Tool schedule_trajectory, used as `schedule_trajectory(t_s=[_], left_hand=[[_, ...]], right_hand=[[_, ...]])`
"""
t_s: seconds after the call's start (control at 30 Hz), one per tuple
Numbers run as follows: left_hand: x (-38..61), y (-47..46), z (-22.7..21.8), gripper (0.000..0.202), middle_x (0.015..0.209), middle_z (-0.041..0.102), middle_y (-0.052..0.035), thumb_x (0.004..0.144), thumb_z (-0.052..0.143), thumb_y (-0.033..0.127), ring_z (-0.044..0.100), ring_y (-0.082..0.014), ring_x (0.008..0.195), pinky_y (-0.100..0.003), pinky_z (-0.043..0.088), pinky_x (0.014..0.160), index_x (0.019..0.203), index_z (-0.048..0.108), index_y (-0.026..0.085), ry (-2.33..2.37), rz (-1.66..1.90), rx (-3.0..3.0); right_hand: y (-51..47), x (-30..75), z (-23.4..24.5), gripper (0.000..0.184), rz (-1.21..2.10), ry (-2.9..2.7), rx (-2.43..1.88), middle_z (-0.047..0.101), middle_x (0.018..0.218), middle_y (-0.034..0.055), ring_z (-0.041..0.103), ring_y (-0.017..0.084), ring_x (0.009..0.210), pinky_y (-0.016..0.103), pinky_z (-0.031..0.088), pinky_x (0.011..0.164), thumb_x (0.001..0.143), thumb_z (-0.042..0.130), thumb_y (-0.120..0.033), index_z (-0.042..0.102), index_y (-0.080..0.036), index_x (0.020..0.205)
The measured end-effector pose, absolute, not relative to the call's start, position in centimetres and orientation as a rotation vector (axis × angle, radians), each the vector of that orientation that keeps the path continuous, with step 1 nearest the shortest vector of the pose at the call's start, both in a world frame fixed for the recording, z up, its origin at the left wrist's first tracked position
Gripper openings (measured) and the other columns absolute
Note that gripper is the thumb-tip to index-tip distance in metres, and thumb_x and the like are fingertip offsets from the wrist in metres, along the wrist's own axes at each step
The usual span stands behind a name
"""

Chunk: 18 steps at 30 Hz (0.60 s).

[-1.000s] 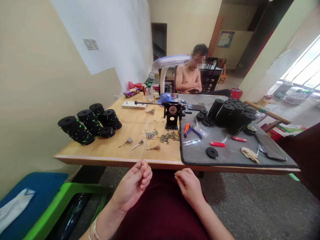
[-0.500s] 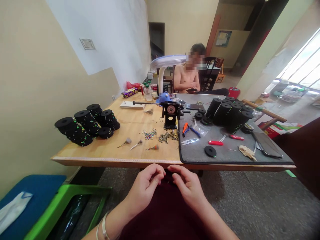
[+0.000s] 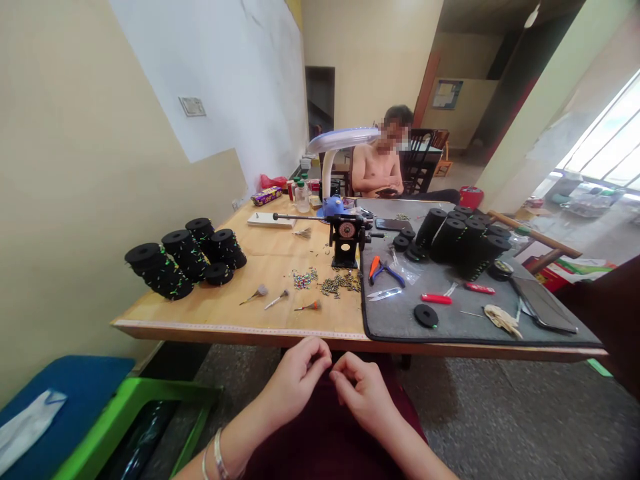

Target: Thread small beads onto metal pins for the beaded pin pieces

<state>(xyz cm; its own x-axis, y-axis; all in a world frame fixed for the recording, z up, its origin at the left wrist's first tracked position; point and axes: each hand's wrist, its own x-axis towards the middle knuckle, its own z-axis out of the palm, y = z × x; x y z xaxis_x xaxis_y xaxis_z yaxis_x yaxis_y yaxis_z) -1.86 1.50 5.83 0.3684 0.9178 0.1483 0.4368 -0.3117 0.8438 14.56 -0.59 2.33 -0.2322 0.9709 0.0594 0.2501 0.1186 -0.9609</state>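
Just in front of the table edge, over my lap, my left hand (image 3: 304, 375) is closed, its thumb and index finger pressed together. My right hand (image 3: 361, 388) is closed in a pinch close beside it, fingertips almost meeting the left ones. Whatever the fingers hold, if anything, is too small to make out. Nearest on the wooden table (image 3: 200, 310) lie three small brush-like pieces, one with an orange band (image 3: 309, 305). Behind them are a pile of small metal parts (image 3: 340, 285) and a scatter of coloured beads (image 3: 304, 279).
Black foam spools (image 3: 175, 267) stand stacked at left, and more (image 3: 445, 233) on the grey mat (image 3: 400, 320). Pliers (image 3: 387, 272), snips (image 3: 385, 294) and a red-handled tool (image 3: 436, 299) lie there. A black crank device (image 3: 345, 240) and lamp (image 3: 333, 203) stand mid-table. Another person (image 3: 377, 167) sits opposite.
My right hand's fingers have curled from a looser, spread pose into a pinch and come nearer my left hand. The camera view has tilted slightly upward.
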Motion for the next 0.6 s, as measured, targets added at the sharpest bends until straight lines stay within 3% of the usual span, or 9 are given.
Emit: schedule_trajectory(t_s=[0.13, 0.2, 0.27, 0.4, 0.6], left_hand=[[-2.8, 5.2, 5.2, 0.012, 0.086, 0.062, -0.0056, 0.086, 0.048, 0.022, 0.057, -0.0202, 0.08, -0.033, 0.046, 0.075, 0.091, 0.057, 0.019, 1.411, 0.923, 2.124], [-3.1, 7.5, 4.6, 0.019, 0.099, 0.064, -0.0093, 0.081, 0.053, 0.016, 0.055, -0.0255, 0.097, -0.04, 0.042, 0.088, 0.099, 0.058, 0.018, 1.571, 0.892, 2.281], [-3.1, 9.5, 4.0, 0.031, 0.105, 0.063, -0.012, 0.077, 0.055, 0.01, 0.052, -0.028, 0.105, -0.043, 0.04, 0.092, 0.107, 0.057, 0.016, 1.677, 0.748, 2.334], [-2.6, 11.3, 2.9, 0.031, 0.102, 0.064, -0.0144, 0.076, 0.049, 0.003, 0.055, -0.0271, 0.101, -0.042, 0.042, 0.091, 0.104, 0.058, 0.013, 1.671, 0.7, 2.3], [-3.2, 9.8, 2.9, 0.022, 0.09, 0.064, -0.0071, 0.081, 0.044, 0.008, 0.06, -0.0187, 0.084, -0.032, 0.049, 0.077, 0.096, 0.058, 0.016, 1.552, 0.77, 2.195]], right_hand=[[-0.1, 15.4, 1.2, 0.026, 1.349, -1.216, -1.215, 0.045, 0.041, -0.0082, 0.035, 0.007, 0.036, 0.019, 0.026, 0.042, 0.082, 0.055, -0.039, 0.046, -0.02, 0.068], [0.1, 16.1, 1.1, 0.029, 1.368, -1.085, -1.212, 0.045, 0.04, -0.0083, 0.031, 0.006, 0.036, 0.019, 0.022, 0.041, 0.08, 0.058, -0.044, 0.045, -0.02, 0.068], [0.3, 16.6, 1.1, 0.03, 1.369, -0.995, -1.21, 0.044, 0.04, -0.0087, 0.028, 0.006, 0.037, 0.019, 0.019, 0.04, 0.079, 0.06, -0.045, 0.046, -0.02, 0.068], [0.4, 17.2, 0.9, 0.03, 1.398, -0.91, -1.191, 0.043, 0.04, -0.0097, 0.026, 0.005, 0.037, 0.019, 0.017, 0.039, 0.079, 0.062, -0.044, 0.046, -0.02, 0.07], [0.4, 16.7, 0.6, 0.032, 1.421, -0.9, -1.191, 0.043, 0.04, -0.0096, 0.027, 0.005, 0.037, 0.019, 0.016, 0.04, 0.076, 0.064, -0.045, 0.047, -0.019, 0.07]])
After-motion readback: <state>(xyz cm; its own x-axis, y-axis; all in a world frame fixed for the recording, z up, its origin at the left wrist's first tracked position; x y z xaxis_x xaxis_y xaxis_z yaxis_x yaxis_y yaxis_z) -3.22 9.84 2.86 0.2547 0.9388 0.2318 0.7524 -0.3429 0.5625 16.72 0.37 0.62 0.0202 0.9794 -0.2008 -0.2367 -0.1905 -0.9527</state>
